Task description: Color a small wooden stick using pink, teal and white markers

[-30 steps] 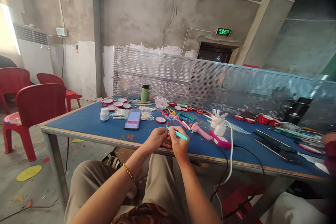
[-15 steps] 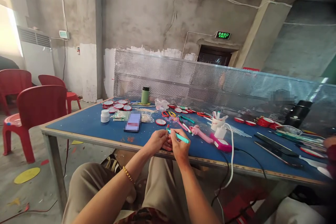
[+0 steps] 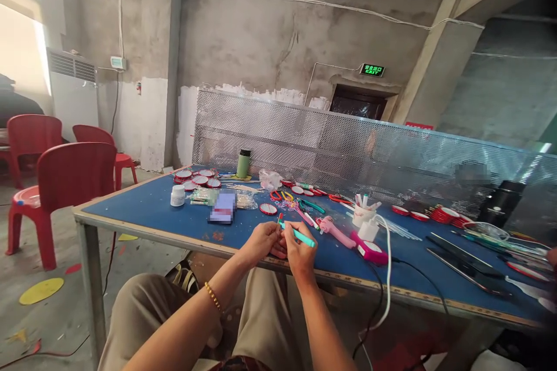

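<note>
Over the table's front edge, my right hand is closed round a teal marker pen, its tip pointing left toward my other hand. My left hand pinches a small thin piece with a red end; its kind is too small to make out. The pen tip meets or nearly meets this piece. Just beyond my fingers lies a round red-rimmed white disc. Pliers with coloured handles and a pink tool are behind and to the right.
On the blue table stand a white bottle, a phone, a green cup and a pen holder. A magenta device trails cables over the front edge. A perforated metal screen runs along the back.
The view has tilted slightly, so the scene sits a little lower and to the right. Both hands keep their grips, with the pen still against or near the small piece.
</note>
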### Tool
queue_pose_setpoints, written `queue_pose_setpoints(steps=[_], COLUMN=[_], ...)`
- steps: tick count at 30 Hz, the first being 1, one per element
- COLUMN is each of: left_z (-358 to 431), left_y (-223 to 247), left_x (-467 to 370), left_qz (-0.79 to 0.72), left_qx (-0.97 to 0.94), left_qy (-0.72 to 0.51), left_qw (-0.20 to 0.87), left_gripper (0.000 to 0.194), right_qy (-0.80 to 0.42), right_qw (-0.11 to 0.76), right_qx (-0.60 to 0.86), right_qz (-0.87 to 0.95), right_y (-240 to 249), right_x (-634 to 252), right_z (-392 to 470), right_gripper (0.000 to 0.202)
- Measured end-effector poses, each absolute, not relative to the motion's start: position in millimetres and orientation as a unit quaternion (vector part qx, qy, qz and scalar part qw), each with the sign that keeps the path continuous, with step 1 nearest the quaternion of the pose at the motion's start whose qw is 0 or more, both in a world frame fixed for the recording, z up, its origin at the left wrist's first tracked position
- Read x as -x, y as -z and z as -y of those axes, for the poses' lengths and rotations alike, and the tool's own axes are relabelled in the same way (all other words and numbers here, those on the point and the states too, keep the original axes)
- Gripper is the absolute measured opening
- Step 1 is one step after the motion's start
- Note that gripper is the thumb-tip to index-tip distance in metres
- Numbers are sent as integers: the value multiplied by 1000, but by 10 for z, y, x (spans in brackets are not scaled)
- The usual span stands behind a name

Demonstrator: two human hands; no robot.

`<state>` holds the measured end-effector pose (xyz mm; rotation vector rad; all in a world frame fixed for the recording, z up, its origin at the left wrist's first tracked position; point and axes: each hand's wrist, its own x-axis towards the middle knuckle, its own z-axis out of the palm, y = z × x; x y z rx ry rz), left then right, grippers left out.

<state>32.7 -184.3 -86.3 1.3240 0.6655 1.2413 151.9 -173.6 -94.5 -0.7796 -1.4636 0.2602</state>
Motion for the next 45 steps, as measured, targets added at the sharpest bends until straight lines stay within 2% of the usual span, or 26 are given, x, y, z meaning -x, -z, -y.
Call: queue_pose_setpoints(steps=[14, 25, 45], left_z=[1856, 1836, 1853], left_y=[853, 872, 853], left_x=[-331, -316, -320], left_qz=[-286, -274, -284], left_qx=[-568, -562, -564], left_qy=[-524, -521, -524], left_qw=[566, 581, 572], left_gripper=[50, 54, 51], right_qy=[-95, -157, -94], right_qw=[666, 695, 668], right_qx=[345, 336, 347], right_qz=[654, 616, 652], right_y=[960, 989, 974], right_x=[-1522, -1513, -1533], right_z=[1717, 1708, 1701], right_gripper=[28, 26, 25])
